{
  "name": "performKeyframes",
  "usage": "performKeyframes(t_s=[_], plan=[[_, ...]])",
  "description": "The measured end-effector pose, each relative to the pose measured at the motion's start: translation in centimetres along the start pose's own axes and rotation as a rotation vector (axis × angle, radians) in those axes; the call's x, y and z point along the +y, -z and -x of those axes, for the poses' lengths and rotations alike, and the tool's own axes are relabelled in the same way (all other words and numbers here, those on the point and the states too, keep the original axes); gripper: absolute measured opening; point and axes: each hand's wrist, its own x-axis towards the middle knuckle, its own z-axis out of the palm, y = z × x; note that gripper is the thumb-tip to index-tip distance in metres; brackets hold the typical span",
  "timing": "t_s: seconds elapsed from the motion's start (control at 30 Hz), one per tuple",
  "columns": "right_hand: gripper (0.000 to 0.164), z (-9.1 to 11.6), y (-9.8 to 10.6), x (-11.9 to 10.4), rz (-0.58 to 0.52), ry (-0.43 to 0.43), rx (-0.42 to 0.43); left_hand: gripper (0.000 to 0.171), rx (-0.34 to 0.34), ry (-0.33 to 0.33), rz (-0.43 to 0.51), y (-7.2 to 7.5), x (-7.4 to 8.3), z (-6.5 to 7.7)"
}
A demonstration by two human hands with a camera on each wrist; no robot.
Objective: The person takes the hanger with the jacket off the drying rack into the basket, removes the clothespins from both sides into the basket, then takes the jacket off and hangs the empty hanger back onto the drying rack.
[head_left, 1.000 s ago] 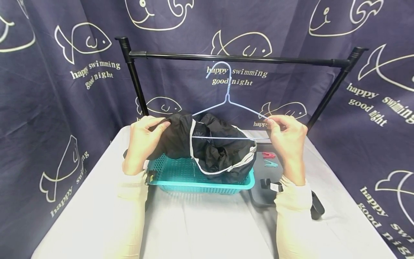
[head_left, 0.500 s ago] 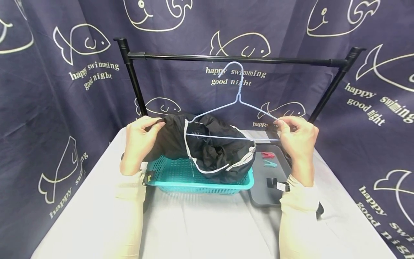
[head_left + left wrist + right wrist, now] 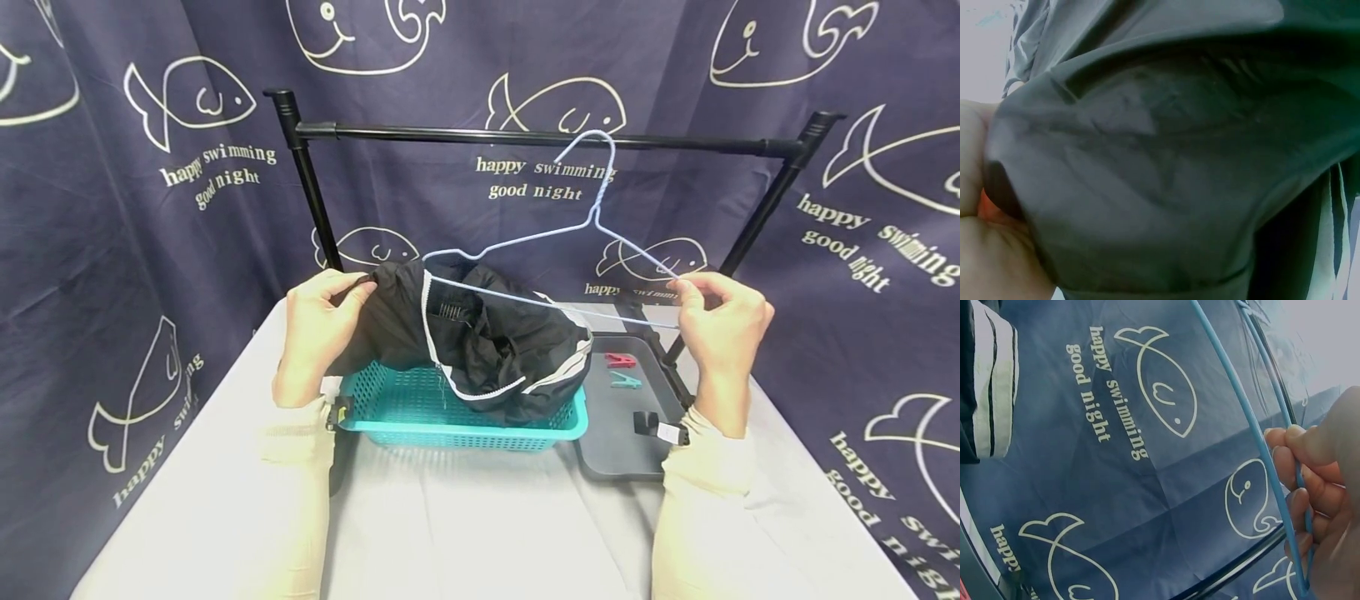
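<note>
My left hand (image 3: 318,329) pinches the black jacket (image 3: 397,321) at its upper left, with thumb and fingers on the cloth. The jacket has a white zip edge and sags over a teal basket (image 3: 465,435). In the head view my right hand (image 3: 723,329) grips the right end of a light blue wire hanger (image 3: 551,233). The hanger's left end lies at the jacket's opening beside the zip; its hook points up, overlapping the rail in view. In the right wrist view, fingers curl round the hanger's wire (image 3: 1241,406). Black cloth (image 3: 1135,175) fills most of the left wrist view.
A black clothes rack (image 3: 480,133) stands behind, its bar running across. To the basket's right lies a grey tray (image 3: 618,462) with a red clothes peg (image 3: 620,360) and a teal clothes peg (image 3: 626,380). A patterned curtain (image 3: 187,200) surrounds the white table (image 3: 480,533).
My right hand has moved right with the hanger, which now tilts, its left end raised at the jacket's opening. The left hand has shifted slightly left, still pinching the jacket.
</note>
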Motion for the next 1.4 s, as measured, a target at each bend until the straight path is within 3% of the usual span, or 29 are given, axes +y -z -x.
performKeyframes(t_s=[0.13,0.27,0.43,0.67,1.07,1.4], plan=[[0.008,0.0,0.1,0.0,0.005,-0.041,0.034,0.009,-0.023,-0.007,-0.023,-0.5,0.4,0.1],[0.008,0.1,-0.2,-0.5,0.004,-0.065,0.011,0.009,-0.078,-0.024,-0.046,-1.7,1.5,0.4],[0.009,0.4,-0.7,-1.2,0.005,-0.034,-0.006,0.012,-0.202,-0.069,-0.069,-3.7,3.0,0.9],[0.008,0.4,-0.9,-1.4,-0.009,-0.017,-0.018,0.012,-0.400,-0.032,-0.105,-5.5,4.0,1.7],[0.010,0.6,-1.2,-1.6,-0.019,0.003,-0.042,0.013,-0.567,0.015,-0.088,-6.8,3.7,2.7],[0.011,0.7,-1.2,-1.7,-0.029,0.019,-0.052,0.017,-0.741,0.043,-0.162,-7.1,3.2,3.1]])
